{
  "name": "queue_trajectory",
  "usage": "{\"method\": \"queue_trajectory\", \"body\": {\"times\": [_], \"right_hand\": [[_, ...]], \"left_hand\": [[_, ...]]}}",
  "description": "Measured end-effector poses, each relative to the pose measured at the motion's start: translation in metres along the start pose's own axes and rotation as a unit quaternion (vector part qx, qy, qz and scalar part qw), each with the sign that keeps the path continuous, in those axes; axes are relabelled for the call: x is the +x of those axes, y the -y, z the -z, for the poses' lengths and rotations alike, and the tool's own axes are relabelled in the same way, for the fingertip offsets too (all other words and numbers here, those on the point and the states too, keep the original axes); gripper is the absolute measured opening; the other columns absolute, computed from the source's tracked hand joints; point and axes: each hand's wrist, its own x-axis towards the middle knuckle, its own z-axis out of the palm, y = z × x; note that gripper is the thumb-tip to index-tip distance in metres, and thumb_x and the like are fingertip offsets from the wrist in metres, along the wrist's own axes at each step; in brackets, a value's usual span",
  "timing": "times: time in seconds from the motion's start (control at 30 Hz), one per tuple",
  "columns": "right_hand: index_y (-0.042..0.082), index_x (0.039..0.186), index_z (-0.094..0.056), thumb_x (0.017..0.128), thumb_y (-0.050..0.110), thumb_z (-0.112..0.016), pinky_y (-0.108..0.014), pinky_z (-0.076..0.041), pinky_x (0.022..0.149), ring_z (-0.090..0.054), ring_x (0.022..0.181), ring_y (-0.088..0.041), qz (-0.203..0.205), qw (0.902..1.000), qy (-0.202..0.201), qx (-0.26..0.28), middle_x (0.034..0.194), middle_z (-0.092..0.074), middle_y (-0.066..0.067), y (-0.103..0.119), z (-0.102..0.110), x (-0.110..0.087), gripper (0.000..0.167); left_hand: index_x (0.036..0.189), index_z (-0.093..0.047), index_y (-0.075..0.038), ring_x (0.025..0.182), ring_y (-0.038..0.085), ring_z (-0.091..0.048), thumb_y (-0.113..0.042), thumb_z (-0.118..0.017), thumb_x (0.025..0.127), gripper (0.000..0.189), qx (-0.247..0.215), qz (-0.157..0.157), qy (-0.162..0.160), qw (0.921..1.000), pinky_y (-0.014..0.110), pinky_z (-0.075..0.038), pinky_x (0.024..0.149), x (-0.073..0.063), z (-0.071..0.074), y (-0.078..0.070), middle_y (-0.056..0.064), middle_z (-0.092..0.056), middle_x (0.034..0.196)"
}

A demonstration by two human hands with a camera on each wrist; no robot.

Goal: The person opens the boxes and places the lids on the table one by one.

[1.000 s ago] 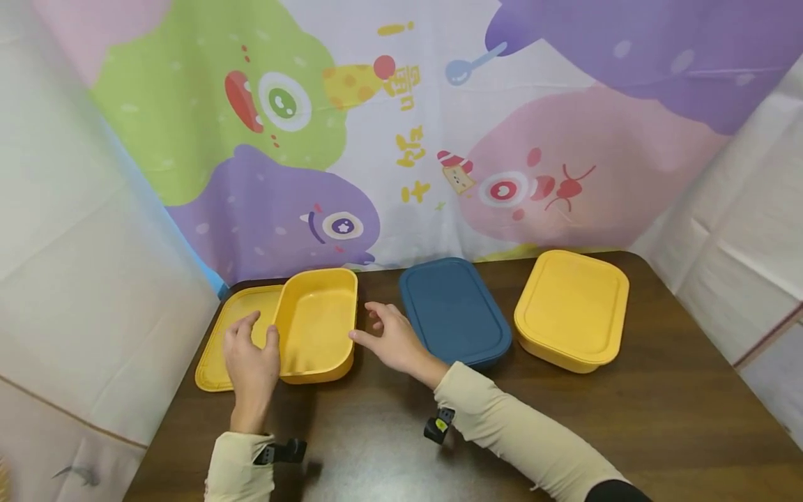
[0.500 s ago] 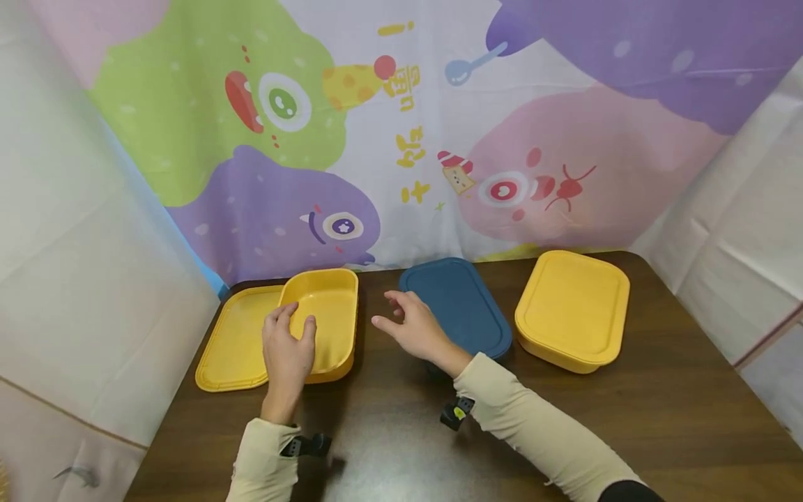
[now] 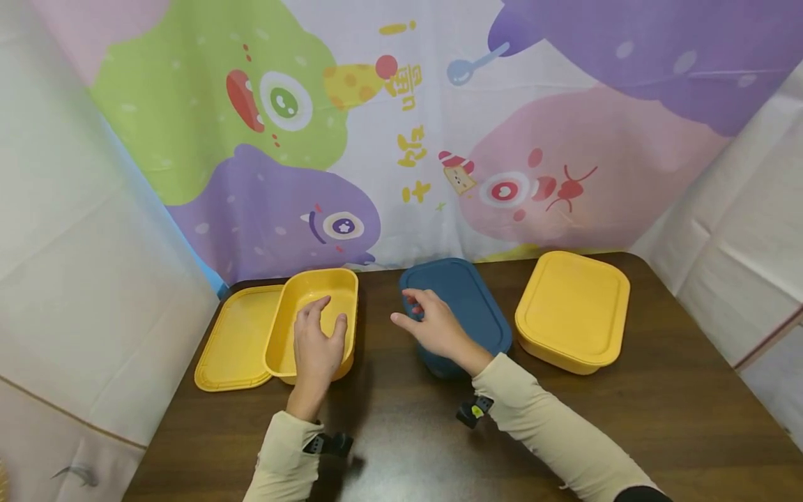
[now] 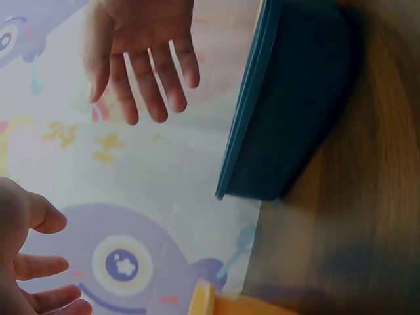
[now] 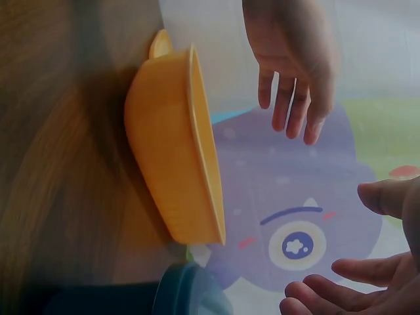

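Note:
In the head view my left hand (image 3: 318, 348) is held above the front of an uncovered yellow food container (image 3: 314, 286), fingers loosely bent and nothing in them. My right hand (image 3: 436, 324) hovers over the left side of a blue lidded container (image 3: 464, 296), also holding nothing, its thumb pointing left. The left wrist view has the blue container's side (image 4: 295, 98) at the right, apart from both hands. In the right wrist view the yellow container's wall (image 5: 164, 144) stands apart from the hands too.
A yellow lid (image 3: 235, 341) lies flat at the left, its right edge tucked against the uncovered container. To the right stands a second yellow container (image 3: 574, 307) with its lid on. The brown table (image 3: 401, 446) meets a cartoon-printed curtain (image 3: 433, 230) at the back.
Both hands have shifted to the right: the left from over the yellow lid to over the uncovered container, the right from beside that container to over the blue one. The containers have stayed put.

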Motion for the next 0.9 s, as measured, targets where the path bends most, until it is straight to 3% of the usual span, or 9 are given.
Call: {"method": "queue_trajectory", "body": {"times": [0.9], "right_hand": [[0.005, 0.143, -0.046, 0.095, 0.037, -0.061, -0.047, -0.049, 0.095, -0.055, 0.117, -0.032, -0.022, 0.9986, -0.04, -0.027, 0.132, -0.054, -0.019, -0.028, 0.036, -0.01, 0.06]], "left_hand": [[0.127, -0.06, 0.0, 0.12, 0.039, -0.052, -0.017, -0.067, 0.09, 0.041, -0.041, -0.009, 0.066, 0.9969, 0.053, -0.042, 0.104, -0.018, -0.048, -0.029, 0.022, -0.055, 0.129]]}}
